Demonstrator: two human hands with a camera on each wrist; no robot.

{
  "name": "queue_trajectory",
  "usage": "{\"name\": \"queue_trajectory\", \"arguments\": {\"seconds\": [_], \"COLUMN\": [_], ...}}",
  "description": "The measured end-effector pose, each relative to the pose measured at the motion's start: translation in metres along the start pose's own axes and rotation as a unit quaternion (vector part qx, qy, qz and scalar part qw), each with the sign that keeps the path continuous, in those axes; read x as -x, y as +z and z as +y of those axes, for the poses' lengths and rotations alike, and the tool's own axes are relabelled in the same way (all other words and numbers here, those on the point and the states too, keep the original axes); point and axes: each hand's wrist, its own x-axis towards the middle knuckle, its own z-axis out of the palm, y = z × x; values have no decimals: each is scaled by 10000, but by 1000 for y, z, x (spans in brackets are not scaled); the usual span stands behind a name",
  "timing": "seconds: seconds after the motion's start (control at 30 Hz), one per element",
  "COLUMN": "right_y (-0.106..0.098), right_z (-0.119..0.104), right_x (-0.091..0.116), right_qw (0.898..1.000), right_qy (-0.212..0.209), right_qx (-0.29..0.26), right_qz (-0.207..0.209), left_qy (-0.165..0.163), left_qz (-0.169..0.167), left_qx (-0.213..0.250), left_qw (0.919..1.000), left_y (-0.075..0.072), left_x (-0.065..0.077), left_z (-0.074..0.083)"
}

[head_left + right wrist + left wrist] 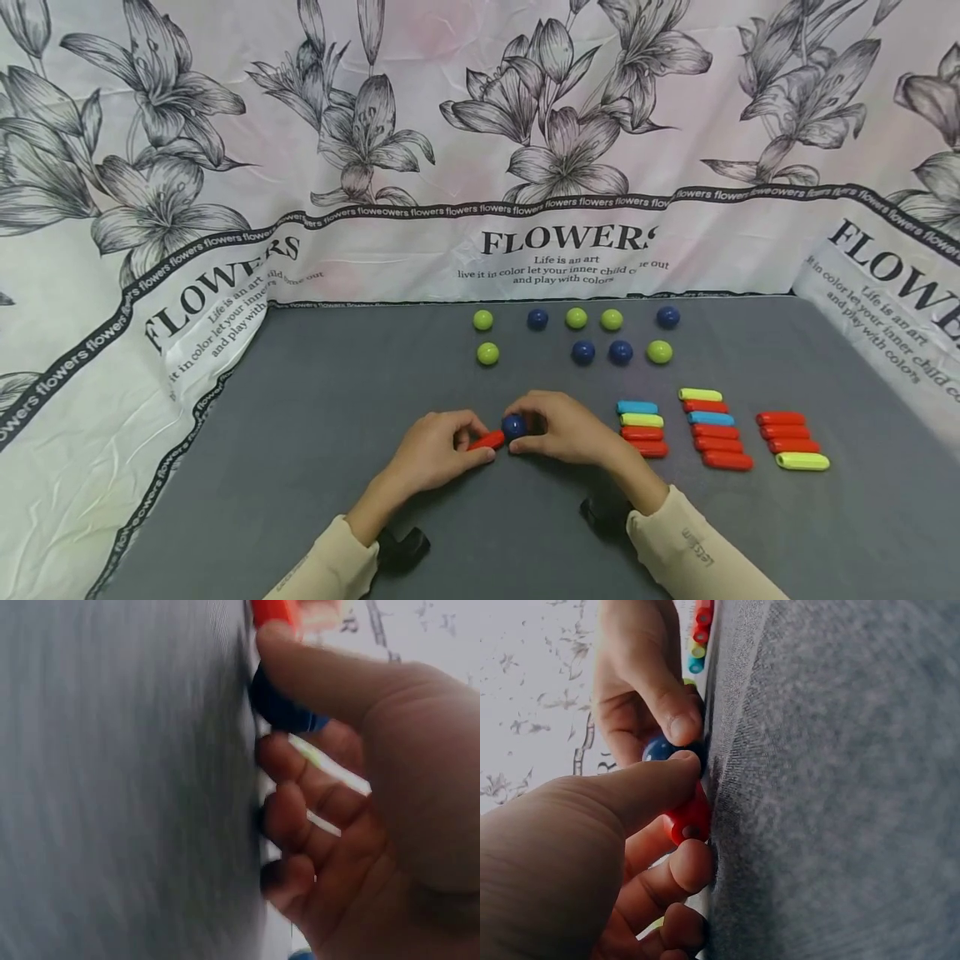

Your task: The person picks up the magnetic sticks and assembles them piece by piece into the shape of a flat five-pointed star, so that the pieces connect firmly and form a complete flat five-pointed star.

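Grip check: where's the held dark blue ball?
Head view: the ball sits below centre, pinched by the right hand, right of the red cylindrical stick in the left hand.

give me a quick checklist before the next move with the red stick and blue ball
1. Left hand holding the red stick: ok, held between thumb and fingers.
2. Right hand holding the blue ball: ok, pinched between thumb and fingers.
3. Stick and ball close together: ok, the stick's end points toward the ball.
4. Stick and ball firmly joined: cannot tell, fingers hide part of the contact.
5. Spare balls in view: ok, five green balls and four more blue balls beyond the hands.
6. Spare sticks in view: ok, three groups at right.
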Motion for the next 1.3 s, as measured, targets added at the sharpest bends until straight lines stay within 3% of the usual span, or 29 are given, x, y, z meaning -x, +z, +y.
{"name": "queue_trajectory", "arguments": {"seconds": [0.23, 0.47, 0.57, 0.97, 1.3], "right_y": [9, 17, 20, 23, 25], "right_z": [-4, -3, -3, -3, 2], "right_x": [4, 3, 2, 3, 3], "right_qw": [9992, 9940, 9924, 9925, 9861], "right_qy": [125, 647, 689, 667, 381], "right_qx": [157, -24, 0, -141, -1235], "right_qz": [350, 883, 1017, 1013, 1049], "left_qy": [30, 34, 11, 3, 253], "left_qz": [-10, -48, -53, -52, -291], "left_qx": [-77, -339, -407, -415, -592], "left_qw": [10000, 9994, 9992, 9991, 9975], "left_y": [2, 1, 2, 2, 0], "left_x": [0, 0, 0, 3, 5], "left_z": [0, 1, 1, 1, 1]}}
